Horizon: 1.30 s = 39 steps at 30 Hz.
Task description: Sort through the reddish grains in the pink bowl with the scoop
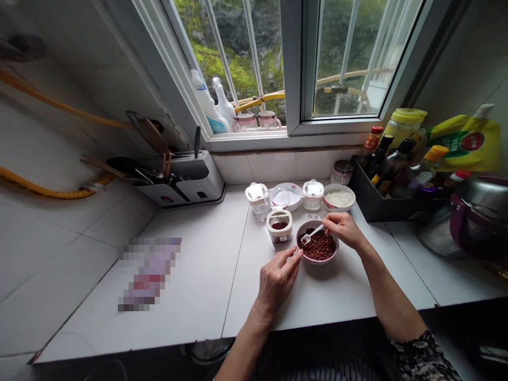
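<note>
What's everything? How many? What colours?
Bowls: 3, white, counter
Bits: many, red, front bowl
Spoon: 1, white, over bits
Tubs: 3, clear, counter
Jars: 2, yellow-lidded, dark-lidded, back
Rack: 1, grey, left
Box: 1, black, right
Bottles: several, mixed, box
Pouch: 1, yellow, right
Pot: 1, silver, right
Spray bottles: 2, white, windowsill
Cups: 2, pink, windowsill
Window: 1, grey, back
Pipes: several, yellow, left
Blurry patch: 1, purple, left
Left hand: 1, bare, front bowl
Right hand: 1, bare, holding spoon

Inside a Home-Style Kitchen

You are in a kitchen, by its look a household one: a white counter runs along tiled walls beneath a barred window, bearing a holder of kitchen utensils, a dark box of capped condiment bottles, and the bowl of reddish-brown spice before you.
</note>
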Each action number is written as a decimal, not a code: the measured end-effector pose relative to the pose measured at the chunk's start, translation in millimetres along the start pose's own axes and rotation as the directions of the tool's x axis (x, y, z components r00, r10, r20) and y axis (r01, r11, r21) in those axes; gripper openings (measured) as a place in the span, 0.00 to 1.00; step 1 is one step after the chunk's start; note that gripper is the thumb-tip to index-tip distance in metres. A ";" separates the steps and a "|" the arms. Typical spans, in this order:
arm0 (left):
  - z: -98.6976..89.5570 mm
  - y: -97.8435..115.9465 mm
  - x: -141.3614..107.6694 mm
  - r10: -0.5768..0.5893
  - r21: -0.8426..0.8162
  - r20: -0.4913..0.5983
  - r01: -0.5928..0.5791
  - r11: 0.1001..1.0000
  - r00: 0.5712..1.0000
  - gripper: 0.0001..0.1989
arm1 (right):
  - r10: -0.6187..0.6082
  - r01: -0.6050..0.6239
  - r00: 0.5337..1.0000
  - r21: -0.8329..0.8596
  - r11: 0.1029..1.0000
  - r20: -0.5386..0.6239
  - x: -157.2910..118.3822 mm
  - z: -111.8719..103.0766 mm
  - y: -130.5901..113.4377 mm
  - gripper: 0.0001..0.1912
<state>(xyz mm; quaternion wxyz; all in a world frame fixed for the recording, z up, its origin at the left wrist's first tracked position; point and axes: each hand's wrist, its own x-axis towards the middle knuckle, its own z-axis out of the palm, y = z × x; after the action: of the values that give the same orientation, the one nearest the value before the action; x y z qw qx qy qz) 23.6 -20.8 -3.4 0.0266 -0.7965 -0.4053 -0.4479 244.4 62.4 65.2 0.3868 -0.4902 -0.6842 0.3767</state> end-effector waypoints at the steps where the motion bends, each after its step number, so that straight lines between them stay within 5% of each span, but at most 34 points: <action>1: 0.1 0.2 0.0 -0.002 -0.001 -0.001 0.002 1.000 1.000 0.15 | -0.001 0.001 1.000 0.001 1.000 -0.004 0.2 -0.1 0.2 0.16; 22: -0.1 0.0 0.4 0.003 -0.004 0.000 -0.003 1.000 1.000 0.14 | -0.019 0.007 0.998 -0.193 0.981 -0.061 -0.4 2.6 0.4 0.16; 39: 1.6 0.5 -0.2 -0.003 -0.016 -0.008 0.003 1.000 1.000 0.13 | 0.104 -0.090 0.992 0.176 0.980 -0.068 6.3 3.0 4.9 0.17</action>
<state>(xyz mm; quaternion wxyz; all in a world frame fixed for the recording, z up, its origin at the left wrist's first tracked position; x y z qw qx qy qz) 25.0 -20.6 -4.3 0.0212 -0.7942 -0.4030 -0.4544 242.1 69.2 60.6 0.4351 -0.5019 -0.6088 0.4338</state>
